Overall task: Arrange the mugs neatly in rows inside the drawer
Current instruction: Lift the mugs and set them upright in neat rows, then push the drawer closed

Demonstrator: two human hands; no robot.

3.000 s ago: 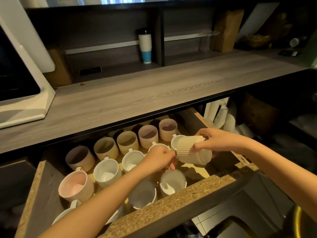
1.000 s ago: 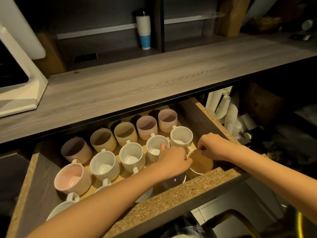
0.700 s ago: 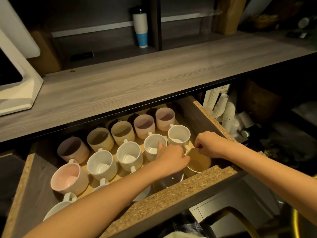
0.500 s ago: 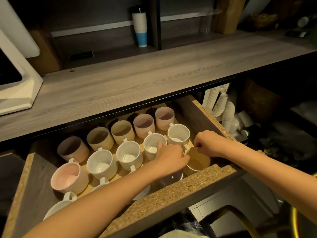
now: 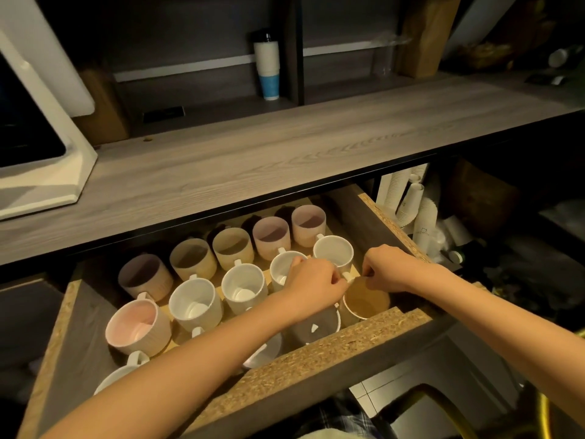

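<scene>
At the drawer's (image 5: 319,353) right front corner, my right hand (image 5: 384,269) pinched the tan mug's (image 5: 364,304) rim while my left hand (image 5: 311,283), curled shut on what I couldn't tell, steadied things; I judged squaring its handle with the row best.

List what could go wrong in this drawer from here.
1. The right hand pinches the rim of the tan mug, wedged between a white mug and the drawer front; nudging it could knock the ceramics together.
2. The left hand and forearm hide the front mugs, so they could be bumped unseen.
3. The mugs stand close together, so handles may snag.
</scene>
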